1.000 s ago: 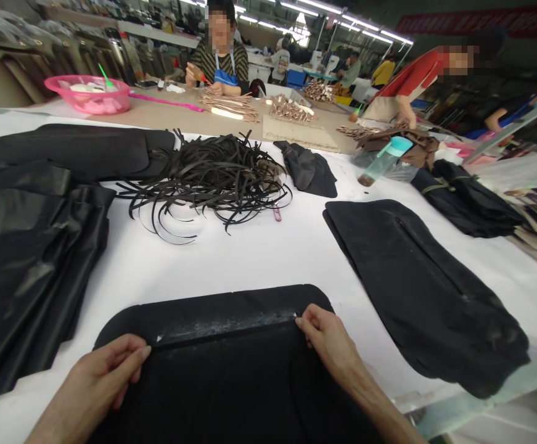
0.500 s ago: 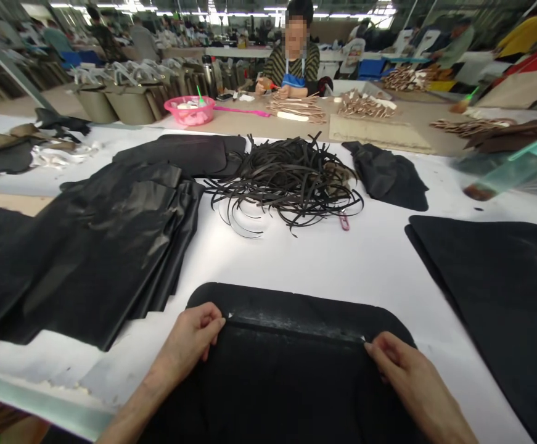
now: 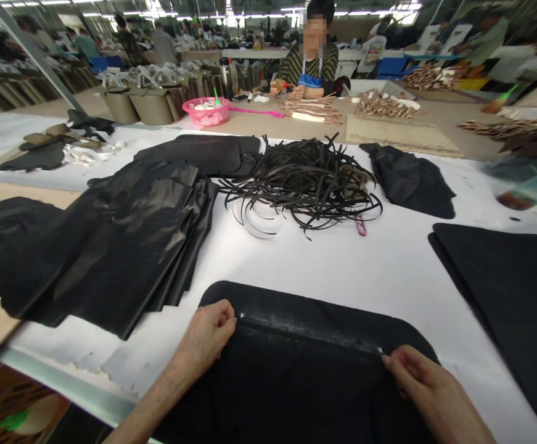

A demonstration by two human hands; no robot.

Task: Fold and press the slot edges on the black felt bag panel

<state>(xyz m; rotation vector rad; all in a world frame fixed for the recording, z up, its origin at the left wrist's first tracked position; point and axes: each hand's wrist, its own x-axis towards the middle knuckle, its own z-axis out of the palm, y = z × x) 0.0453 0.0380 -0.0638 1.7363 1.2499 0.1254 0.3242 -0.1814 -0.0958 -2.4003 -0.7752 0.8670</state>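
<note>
In front of me a black panel [image 3: 342,314] with rounded far corners lies on the white table covering. A black sheet [image 3: 305,394] lies over its near part, its straight far edge running across the panel. A whitish streak runs along that edge, with a small white mark at either end. My left hand [image 3: 210,333] is closed in a pinch on the sheet's edge at the left mark. At the right mark, my right hand [image 3: 423,376] pinches the same edge between thumb and fingers. The sheet's near part runs out of view below.
Creased black sheets [image 3: 129,246] lie stacked at left, more black panels [image 3: 504,265] at right. Beyond are a heap of black strips [image 3: 305,172], a pink clip [image 3: 361,227] and a pink basket [image 3: 206,113]. A co-worker [image 3: 312,68] sits across the table.
The view has shifted slightly left, so everything appears further right. Both hands keep their pinch on the sheet's edge, with hardly any movement against the panel.
</note>
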